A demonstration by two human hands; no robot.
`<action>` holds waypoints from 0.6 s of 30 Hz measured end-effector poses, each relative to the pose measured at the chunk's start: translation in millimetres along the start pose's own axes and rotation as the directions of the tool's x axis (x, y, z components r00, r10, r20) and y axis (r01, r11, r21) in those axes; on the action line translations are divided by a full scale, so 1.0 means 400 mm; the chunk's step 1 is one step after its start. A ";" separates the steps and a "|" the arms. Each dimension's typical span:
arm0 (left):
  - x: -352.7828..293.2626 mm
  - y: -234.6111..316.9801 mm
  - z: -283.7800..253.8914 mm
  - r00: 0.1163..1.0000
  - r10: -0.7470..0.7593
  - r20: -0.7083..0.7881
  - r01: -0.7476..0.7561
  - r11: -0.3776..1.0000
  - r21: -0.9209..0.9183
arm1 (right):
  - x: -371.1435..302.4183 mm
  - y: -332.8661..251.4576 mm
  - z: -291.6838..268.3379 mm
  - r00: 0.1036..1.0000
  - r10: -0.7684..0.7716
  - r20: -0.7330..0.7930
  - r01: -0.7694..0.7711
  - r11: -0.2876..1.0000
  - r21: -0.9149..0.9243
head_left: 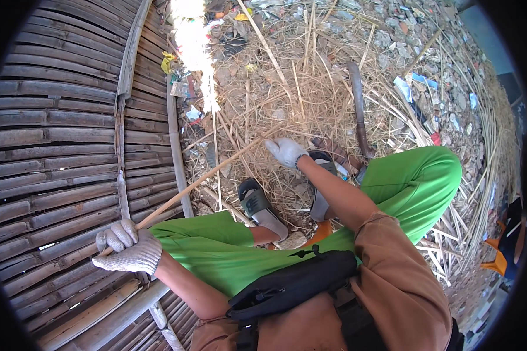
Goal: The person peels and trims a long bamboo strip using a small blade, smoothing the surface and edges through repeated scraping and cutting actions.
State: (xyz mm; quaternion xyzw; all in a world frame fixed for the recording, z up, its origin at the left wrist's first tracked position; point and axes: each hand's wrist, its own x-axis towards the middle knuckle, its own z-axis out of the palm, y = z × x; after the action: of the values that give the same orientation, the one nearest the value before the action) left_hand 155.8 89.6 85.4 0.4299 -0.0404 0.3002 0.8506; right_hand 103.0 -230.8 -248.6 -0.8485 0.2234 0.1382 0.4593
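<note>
I see left hand (127, 245) wrapped round stick (208, 175); right hand (286, 152) by far end, can't tell whether gripping. Best: left firm, right clear of knife (357, 93) on its right.

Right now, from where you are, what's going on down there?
A person in green trousers has a long, thin stick slanting across in front. The gloved left hand is closed around its near end. The gloved right hand is by the far part, though whether its fingers grip the stick is unclear. A dark, long-bladed tool lies on the straw-strewn ground, with bamboo slats on the left.
</note>
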 end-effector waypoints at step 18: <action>0.018 -0.011 -0.017 1.000 -0.011 -0.022 0.011 1.000 0.011 | 0.155 0.127 -0.029 0.969 0.244 -0.044 -0.247 0.964 -0.098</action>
State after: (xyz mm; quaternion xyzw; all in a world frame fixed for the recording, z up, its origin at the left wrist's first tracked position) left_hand 163.0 96.1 80.4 0.4316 -0.0269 0.3005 0.8501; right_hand 131.1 -280.4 -306.0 -0.8388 0.3268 0.1918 0.3910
